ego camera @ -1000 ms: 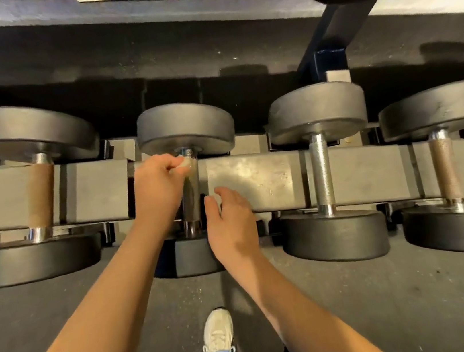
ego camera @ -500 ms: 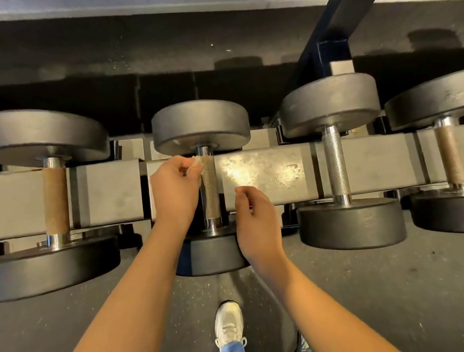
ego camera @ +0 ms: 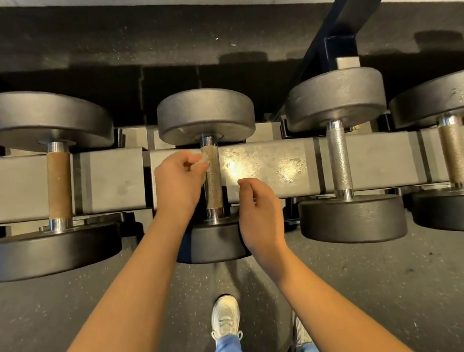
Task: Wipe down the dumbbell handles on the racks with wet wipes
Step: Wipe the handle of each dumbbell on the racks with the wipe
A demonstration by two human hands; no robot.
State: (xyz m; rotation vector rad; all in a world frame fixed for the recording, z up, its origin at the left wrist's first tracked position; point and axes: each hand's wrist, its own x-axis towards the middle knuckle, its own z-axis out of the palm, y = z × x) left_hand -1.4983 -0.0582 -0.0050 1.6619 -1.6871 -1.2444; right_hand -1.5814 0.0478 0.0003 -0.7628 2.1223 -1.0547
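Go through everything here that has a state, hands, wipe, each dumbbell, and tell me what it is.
Left hand: pinches the white wet wipe against a handle.
Right hand: fingers loosely curled, holding nothing.
Second grey dumbbell from the left: racked, wipe at its knurled handle's upper part.
Leftmost grey dumbbell: racked, handle rusty brown, untouched.
Third grey dumbbell: racked, handle shiny silver.
Rightmost grey dumbbell: racked, handle tan.

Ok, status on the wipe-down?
Left hand pinches wet wipe at second-from-left dumbbell handle. Right hand empty, loosely curled, beside it. Nothing in the way.
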